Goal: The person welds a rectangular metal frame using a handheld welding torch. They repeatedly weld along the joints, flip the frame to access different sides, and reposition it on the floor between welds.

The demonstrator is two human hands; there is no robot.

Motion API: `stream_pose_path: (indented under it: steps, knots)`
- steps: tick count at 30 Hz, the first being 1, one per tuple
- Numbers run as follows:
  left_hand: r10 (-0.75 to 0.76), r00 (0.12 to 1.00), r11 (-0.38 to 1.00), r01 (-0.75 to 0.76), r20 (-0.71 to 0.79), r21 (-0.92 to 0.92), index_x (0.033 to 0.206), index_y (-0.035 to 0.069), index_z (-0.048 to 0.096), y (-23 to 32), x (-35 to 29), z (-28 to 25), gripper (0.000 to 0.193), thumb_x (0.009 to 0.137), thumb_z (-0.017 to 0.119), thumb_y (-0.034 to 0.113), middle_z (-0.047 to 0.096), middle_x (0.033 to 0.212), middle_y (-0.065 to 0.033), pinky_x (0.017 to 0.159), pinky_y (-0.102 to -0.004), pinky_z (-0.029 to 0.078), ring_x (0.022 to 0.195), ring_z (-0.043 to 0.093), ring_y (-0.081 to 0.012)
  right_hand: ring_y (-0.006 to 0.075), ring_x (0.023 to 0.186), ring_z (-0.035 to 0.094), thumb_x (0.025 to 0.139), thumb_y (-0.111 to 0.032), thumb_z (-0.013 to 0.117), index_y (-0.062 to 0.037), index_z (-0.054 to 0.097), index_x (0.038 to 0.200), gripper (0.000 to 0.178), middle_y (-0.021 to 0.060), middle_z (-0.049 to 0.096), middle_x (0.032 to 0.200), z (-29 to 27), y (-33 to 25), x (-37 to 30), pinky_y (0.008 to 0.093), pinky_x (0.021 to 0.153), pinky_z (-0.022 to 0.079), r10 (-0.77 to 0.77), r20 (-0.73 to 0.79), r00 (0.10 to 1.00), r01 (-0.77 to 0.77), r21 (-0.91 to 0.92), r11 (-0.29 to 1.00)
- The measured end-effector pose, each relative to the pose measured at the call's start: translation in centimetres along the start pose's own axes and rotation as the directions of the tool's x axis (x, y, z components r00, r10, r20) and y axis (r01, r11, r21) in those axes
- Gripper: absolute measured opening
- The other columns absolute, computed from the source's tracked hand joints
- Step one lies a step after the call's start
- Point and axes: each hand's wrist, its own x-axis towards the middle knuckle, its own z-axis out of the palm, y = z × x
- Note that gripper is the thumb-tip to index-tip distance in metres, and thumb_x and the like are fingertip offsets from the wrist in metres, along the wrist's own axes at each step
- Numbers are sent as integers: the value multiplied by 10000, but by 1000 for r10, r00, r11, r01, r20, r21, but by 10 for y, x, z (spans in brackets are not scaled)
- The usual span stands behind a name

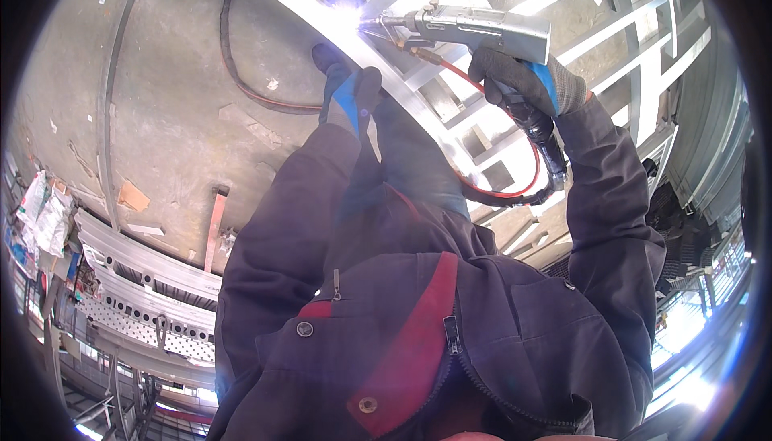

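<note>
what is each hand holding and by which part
The right hand grips the welding gun by its handle, below the body. The left hand rests on the metal frame, gripping nothing visible.

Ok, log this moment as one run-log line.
right hand: grips welding gun | gun tip: bright glare at metal frame | left hand: gloved, resting on frame | red hose: loops below gun

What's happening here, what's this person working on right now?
A person in a dark work jacket holds a handheld welding gun in the gloved right hand, its tip against a metal frame where a bright glare shows. The gloved left hand rests on the frame just beside that spot. A red hose trails from the gun.
</note>
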Motion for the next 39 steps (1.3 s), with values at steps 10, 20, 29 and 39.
stream_pose_path:
  steps: [10,20,29,39]
  knots:
    - [-36,983,906,109,181,-410,1113,-14,672,1,4,-7,325,1074,574,293,687,986,-71,764,-283,534,863,645,-131,108,598,621,1050,-378,631,-18,713,960,381,48,645,667,-1,9,-8,256,542,485,20,23,1000,-21,65,998]
    - [-88,995,994,90,39,-58,1153,-16,669,6,1,-2,348,1077,555,305,697,1011,-90,827,-301,562,908,667,-151,113,612,618,1042,-344,639,-1,713,991,355,55,653,689,-1,11,-13,260,564,490,39,50,998,-42,73,996]
    - [310,947,654,-279,87,703,1172,-1,570,10,25,-19,298,991,663,217,653,1009,-72,729,-338,543,879,643,-184,152,735,650,1000,-274,635,38,668,1144,344,70,678,800,-6,55,-86,286,702,523,-181,-14,983,181,33,983]
    - [146,986,974,-129,-80,186,1473,-113,451,103,5,-1,813,1014,628,535,594,1388,-207,1113,-402,507,1265,624,-304,122,728,635,1010,-286,667,17,673,1173,344,57,690,891,2,131,-129,259,648,514,18,-43,999,-11,159,987]
